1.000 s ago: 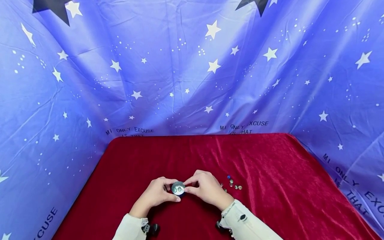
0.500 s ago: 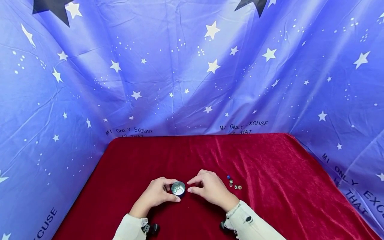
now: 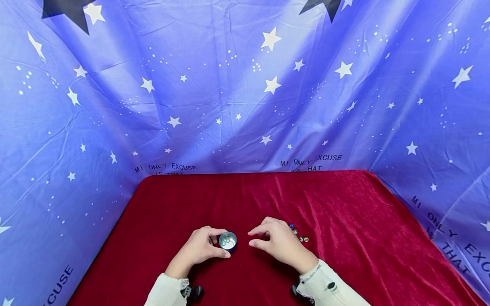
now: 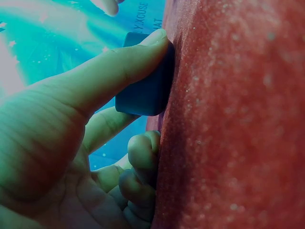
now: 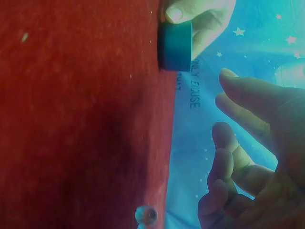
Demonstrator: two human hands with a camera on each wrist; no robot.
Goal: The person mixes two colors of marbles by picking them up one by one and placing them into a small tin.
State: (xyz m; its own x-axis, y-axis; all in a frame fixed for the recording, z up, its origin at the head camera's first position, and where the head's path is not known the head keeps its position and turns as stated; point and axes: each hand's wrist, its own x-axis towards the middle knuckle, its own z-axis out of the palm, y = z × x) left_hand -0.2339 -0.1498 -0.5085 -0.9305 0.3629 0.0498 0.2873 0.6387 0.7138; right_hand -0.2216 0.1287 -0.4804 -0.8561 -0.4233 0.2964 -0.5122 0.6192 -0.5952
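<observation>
Holding tin (image 3: 228,240); beads (image 3: 227,242) inside

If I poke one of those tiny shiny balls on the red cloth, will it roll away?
Probably a little. The beads look round and glossy, so a poke should set them rolling, and they may slip between fingers. The red cloth looks soft and wrinkled, which would likely slow them soon. The ones inside the small tin, which the left hand holds, should stay put.

A small round metal tin (image 3: 227,240) stands upright and open on red velvet, glass beads inside, more beads (image 3: 300,236) scattered nearby.
</observation>
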